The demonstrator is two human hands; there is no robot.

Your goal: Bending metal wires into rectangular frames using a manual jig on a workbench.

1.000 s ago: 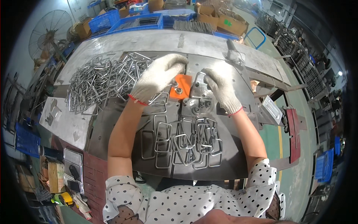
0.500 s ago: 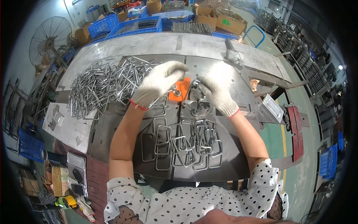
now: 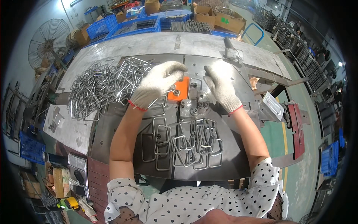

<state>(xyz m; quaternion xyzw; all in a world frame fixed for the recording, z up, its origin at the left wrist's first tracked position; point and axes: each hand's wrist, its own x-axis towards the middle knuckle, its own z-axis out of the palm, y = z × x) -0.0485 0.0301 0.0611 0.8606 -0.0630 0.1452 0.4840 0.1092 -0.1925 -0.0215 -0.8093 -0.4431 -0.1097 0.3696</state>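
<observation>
My left hand [image 3: 158, 83], in a white knit glove with red cuff trim, hovers beside the orange block [image 3: 181, 89]. Its fingers are bent, the thumb stands apart, and no held thing shows. My right hand [image 3: 222, 85], gloved alike, is to the right of the metal fixture [image 3: 191, 104], fingers and thumb apart, nothing visible between them. A bent metal wire loop [image 3: 190, 88] stands at the fixture, just right of the orange block. Closer to me, several rectangular wire loops [image 3: 163, 140] lie overlapping on the dark steel plate [image 3: 231, 149].
A big heap of bent metal wire pieces [image 3: 100, 87] covers the table's left side. Blue crates [image 3: 134, 28] and cardboard boxes [image 3: 229, 22] stand beyond the far edge. A clear plastic-wrapped object [image 3: 233, 54] lies at the back right. A fan [image 3: 48, 43] is far left.
My right hand has drawn back to the right from the fixture, uncovering the wire loop there. My left hand has hardly moved.
</observation>
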